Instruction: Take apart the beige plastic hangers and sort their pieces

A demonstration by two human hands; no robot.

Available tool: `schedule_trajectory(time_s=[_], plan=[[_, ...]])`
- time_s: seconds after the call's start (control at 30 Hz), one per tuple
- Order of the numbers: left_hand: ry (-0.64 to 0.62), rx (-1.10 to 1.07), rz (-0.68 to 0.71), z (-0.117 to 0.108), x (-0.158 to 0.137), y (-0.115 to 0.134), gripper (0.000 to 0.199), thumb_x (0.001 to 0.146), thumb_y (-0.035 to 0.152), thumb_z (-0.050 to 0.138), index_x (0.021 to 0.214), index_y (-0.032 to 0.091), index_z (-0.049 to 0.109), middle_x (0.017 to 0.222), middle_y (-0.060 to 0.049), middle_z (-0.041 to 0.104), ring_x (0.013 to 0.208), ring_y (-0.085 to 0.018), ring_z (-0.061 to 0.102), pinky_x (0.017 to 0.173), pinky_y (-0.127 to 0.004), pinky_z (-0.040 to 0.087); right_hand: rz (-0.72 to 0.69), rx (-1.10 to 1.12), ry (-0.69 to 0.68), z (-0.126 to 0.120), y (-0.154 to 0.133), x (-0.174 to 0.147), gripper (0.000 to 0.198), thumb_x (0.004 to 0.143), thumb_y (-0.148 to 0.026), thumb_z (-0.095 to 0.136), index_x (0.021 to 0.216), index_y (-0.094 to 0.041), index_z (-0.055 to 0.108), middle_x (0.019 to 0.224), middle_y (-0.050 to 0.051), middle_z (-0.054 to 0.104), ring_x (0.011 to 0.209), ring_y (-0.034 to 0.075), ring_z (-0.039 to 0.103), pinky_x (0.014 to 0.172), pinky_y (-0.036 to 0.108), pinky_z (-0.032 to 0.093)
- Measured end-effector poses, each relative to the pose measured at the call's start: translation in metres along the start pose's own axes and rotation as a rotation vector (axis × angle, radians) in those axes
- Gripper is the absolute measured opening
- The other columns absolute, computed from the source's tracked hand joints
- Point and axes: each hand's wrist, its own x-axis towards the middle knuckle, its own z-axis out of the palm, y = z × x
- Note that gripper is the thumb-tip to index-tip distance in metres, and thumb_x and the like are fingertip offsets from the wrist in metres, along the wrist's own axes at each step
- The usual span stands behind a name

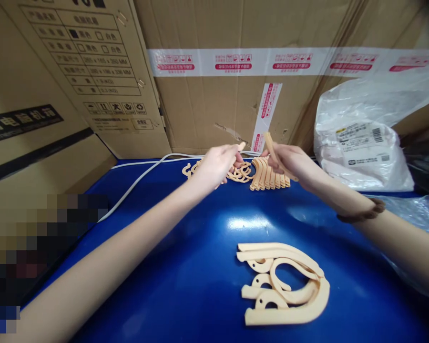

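My left hand (219,162) is closed on a small beige hook (242,146); only its tip shows past the fingers. Under and beside it lies a pile of curved beige hooks (241,174). My right hand (293,159) grips a long beige hanger arm (268,143), tilted with one end up. Just below that hand, several matching hanger arms (266,176) stand side by side in a row. Nearer to me, folded beige hangers (289,315) lie together on the blue tabletop (186,281), with curved arms and hooks nested.
Cardboard boxes (207,109) wall in the back and left. A white cable (139,178) runs along the table's back and left edge. At the right stand a white plastic bag (361,143) with a label and some clear plastic wrap (414,214).
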Motion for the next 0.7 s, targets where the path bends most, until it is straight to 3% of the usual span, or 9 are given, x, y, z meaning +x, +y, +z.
schedule_trajectory(time_s=[0.07,0.17,0.3,0.43,0.5,0.6,0.63,0.7], plan=[[0.054,0.170,-0.038,-0.026,0.011,-0.004,0.028,0.090,0.022,0.044,0.072,0.015,0.064,0.069,-0.001,0.056,0.058,-0.011,0.047,0.052,-0.022,0.033,-0.029,0.013,0.103,-0.010,0.005,0.006,0.033,0.096,-0.042,0.041,0.082,-0.019,0.061,0.055,-0.004,0.041,0.047,0.011,0.040,0.045,0.025,0.033],[0.064,0.246,-0.107,-0.066,0.025,-0.015,0.019,0.083,0.023,0.053,0.075,0.016,0.069,0.066,-0.001,0.056,0.059,-0.012,0.047,0.053,-0.025,0.030,-0.114,-0.036,0.167,-0.025,0.007,0.010,0.018,0.087,-0.039,0.058,0.085,-0.022,0.064,0.068,-0.001,0.055,0.061,0.014,0.050,0.056,0.027,0.039],[0.045,0.367,-0.209,-0.096,0.032,-0.035,0.014,0.075,0.025,0.064,0.065,0.017,0.068,0.058,-0.001,0.054,0.054,-0.013,0.045,0.052,-0.026,0.029,-0.338,-0.377,0.169,-0.033,0.010,0.009,0.013,0.083,-0.037,0.063,0.087,-0.026,0.068,0.085,0.003,0.069,0.080,0.023,0.061,0.074,0.039,0.044],[0.039,0.484,-0.227,-0.094,0.035,-0.055,0.016,0.071,0.026,0.069,0.060,0.017,0.064,0.057,-0.002,0.056,0.054,-0.015,0.047,0.054,-0.027,0.030,-0.482,-0.639,0.128,-0.025,0.025,0.005,0.011,0.086,-0.027,0.060,0.088,-0.027,0.071,0.093,0.005,0.074,0.092,0.028,0.064,0.083,0.045,0.041],[0.094,0.536,-0.193,-0.086,0.037,-0.061,0.012,0.071,0.025,0.070,0.074,0.015,0.066,0.071,-0.005,0.063,0.063,-0.017,0.052,0.057,-0.027,0.032,-0.521,-0.646,0.107,-0.019,0.035,0.003,0.015,0.088,-0.024,0.057,0.092,-0.026,0.071,0.097,0.005,0.074,0.094,0.027,0.065,0.083,0.045,0.042],[0.178,0.580,-0.082,-0.067,0.033,-0.054,0.032,0.078,0.029,0.066,0.106,0.015,0.060,0.104,-0.011,0.063,0.082,-0.019,0.056,0.063,-0.027,0.035,-0.550,-0.661,0.111,-0.010,0.047,0.001,0.019,0.090,-0.023,0.055,0.096,-0.024,0.072,0.100,0.008,0.073,0.094,0.028,0.064,0.081,0.044,0.043],[0.152,0.578,-0.041,-0.058,0.028,-0.047,0.033,0.081,0.032,0.065,0.109,0.016,0.058,0.107,-0.011,0.063,0.084,-0.019,0.057,0.064,-0.026,0.036,-0.545,-0.669,0.111,-0.008,0.050,0.001,0.019,0.089,-0.022,0.055,0.096,-0.024,0.073,0.099,0.009,0.072,0.093,0.028,0.063,0.080,0.044,0.043],[-0.027,0.544,0.024,-0.040,0.013,-0.027,0.029,0.081,0.042,0.066,0.098,0.018,0.062,0.093,-0.005,0.065,0.076,-0.016,0.059,0.062,-0.024,0.038,-0.529,-0.675,0.105,-0.006,0.054,0.001,0.019,0.086,-0.020,0.056,0.094,-0.024,0.073,0.094,0.010,0.070,0.089,0.028,0.061,0.077,0.043,0.044]])
